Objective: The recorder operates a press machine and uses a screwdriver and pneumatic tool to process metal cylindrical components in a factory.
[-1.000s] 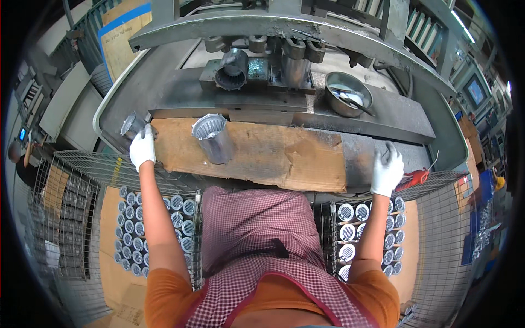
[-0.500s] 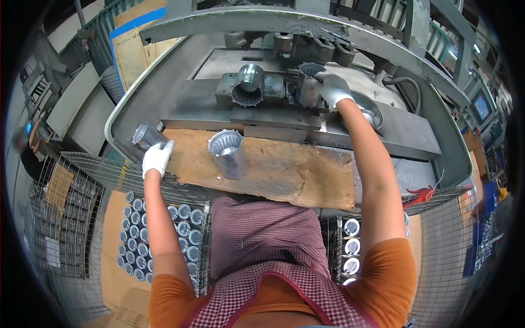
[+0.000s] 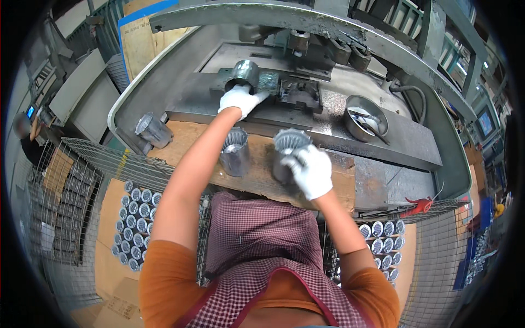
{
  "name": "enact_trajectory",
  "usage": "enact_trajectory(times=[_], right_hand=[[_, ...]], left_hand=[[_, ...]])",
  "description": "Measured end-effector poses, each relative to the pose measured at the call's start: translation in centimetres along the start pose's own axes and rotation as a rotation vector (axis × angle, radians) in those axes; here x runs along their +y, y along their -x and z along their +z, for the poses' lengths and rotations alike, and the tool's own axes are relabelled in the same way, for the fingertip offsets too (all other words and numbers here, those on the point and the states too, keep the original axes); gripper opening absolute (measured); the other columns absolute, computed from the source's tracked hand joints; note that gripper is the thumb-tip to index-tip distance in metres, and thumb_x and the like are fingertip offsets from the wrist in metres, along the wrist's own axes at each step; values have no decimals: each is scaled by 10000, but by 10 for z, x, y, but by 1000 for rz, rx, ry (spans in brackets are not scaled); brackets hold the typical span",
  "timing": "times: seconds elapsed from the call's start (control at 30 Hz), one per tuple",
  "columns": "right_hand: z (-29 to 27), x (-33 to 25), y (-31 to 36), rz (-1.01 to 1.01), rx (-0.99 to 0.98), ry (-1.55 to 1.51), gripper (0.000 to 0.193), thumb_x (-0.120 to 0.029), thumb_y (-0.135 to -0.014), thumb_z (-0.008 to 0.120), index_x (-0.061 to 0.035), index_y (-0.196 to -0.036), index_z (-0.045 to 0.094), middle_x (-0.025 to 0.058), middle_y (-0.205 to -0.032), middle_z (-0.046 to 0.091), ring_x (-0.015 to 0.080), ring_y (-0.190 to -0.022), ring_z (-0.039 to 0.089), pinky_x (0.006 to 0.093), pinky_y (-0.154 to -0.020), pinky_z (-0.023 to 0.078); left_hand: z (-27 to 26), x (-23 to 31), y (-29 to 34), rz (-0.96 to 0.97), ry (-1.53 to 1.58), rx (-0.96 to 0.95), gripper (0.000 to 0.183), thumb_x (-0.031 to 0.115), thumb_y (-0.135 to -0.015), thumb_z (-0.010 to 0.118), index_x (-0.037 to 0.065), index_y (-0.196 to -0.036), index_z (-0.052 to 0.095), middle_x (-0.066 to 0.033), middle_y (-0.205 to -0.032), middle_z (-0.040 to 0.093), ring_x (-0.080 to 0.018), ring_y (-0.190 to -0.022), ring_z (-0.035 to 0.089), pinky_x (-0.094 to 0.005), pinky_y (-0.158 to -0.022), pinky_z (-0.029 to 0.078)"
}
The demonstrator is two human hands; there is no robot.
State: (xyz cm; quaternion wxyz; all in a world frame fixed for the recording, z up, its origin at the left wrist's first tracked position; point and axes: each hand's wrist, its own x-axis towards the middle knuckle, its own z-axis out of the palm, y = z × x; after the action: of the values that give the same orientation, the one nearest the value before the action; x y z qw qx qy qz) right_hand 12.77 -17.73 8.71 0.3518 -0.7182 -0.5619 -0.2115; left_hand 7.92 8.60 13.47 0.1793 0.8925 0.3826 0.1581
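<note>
My left hand [image 3: 239,102], in a white glove, reaches up to the machine bed. Its fingers close round the dark ribbed rim of a metal cup under a shiny metal cylinder [image 3: 245,70]; most of that cup is hidden by the hand. My right hand [image 3: 311,172], gloved too, grips a grey ribbed metal cup [image 3: 283,164] over the right part of a wooden board [image 3: 191,156]. Left of it, a second ribbed cup [image 3: 235,158] stands on the board. A third ribbed cup [image 3: 153,131] leans at the board's left end.
A dark fixture block [image 3: 301,94] sits right of the shiny cylinder. Further right, a metal bowl [image 3: 363,128] holds a tool. A machine beam [image 3: 240,16] crosses overhead. Wire baskets with rows of round-ended parts [image 3: 131,224] flank me; red-handled pliers [image 3: 420,206] hang on the right.
My right hand has brought a ribbed cup from the right fixture down to the board. My left hand has let go of the leftmost cup and moved up to the shiny cylinder.
</note>
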Motion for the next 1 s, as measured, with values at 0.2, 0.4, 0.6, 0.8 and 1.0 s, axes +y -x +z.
enact_trajectory(times=[0.2, 0.4, 0.6, 0.8, 1.0], right_hand=[[-16, -16, 18, 79, -108, -122, 317, -387, -776, 709, -140, -975, 692, 78, -912, 668, 261, -762, 652, 371, -652, 499], [-23, 31, -34, 271, -39, -119, 506, -488, -780, 692, -97, -1098, 655, 138, -994, 657, 305, -868, 652, 396, -783, 515], [20, 70, -101, 401, -305, 71, 625, -638, -734, 644, -86, -1024, 679, 158, -992, 676, 320, -927, 655, 392, -825, 502], [41, 86, -127, 435, -406, 199, 592, -633, -718, 661, -82, -932, 701, 160, -933, 693, 328, -903, 664, 408, -809, 507], [52, 88, -132, 432, -408, 267, 483, -543, -762, 655, -82, -899, 708, 147, -962, 692, 332, -916, 658, 414, -793, 504]], left_hand=[[25, -37, -32, -111, 229, 415, 467, 457, -831, 588, 30, -979, 706, -222, -985, 668, -385, -938, 634, -417, -842, 484], [-21, 1, 17, 359, -153, 579, 305, 386, -830, 612, 105, -856, 729, -138, -831, 668, -340, -816, 617, -438, -764, 487], [12, 51, -2, 818, -365, 659, 221, 388, -789, 635, 234, -923, 719, -41, -745, 635, -261, -754, 599, -417, -637, 432], [-2, 66, -5, 721, -275, 548, 304, 427, -792, 642, 179, -953, 715, -89, -891, 665, -293, -783, 650, -436, -722, 501], [-64, 17, 43, 370, -203, -113, 578, 612, -875, 467, 84, -858, 704, -209, -877, 653, -385, -858, 627, -462, -800, 477]])
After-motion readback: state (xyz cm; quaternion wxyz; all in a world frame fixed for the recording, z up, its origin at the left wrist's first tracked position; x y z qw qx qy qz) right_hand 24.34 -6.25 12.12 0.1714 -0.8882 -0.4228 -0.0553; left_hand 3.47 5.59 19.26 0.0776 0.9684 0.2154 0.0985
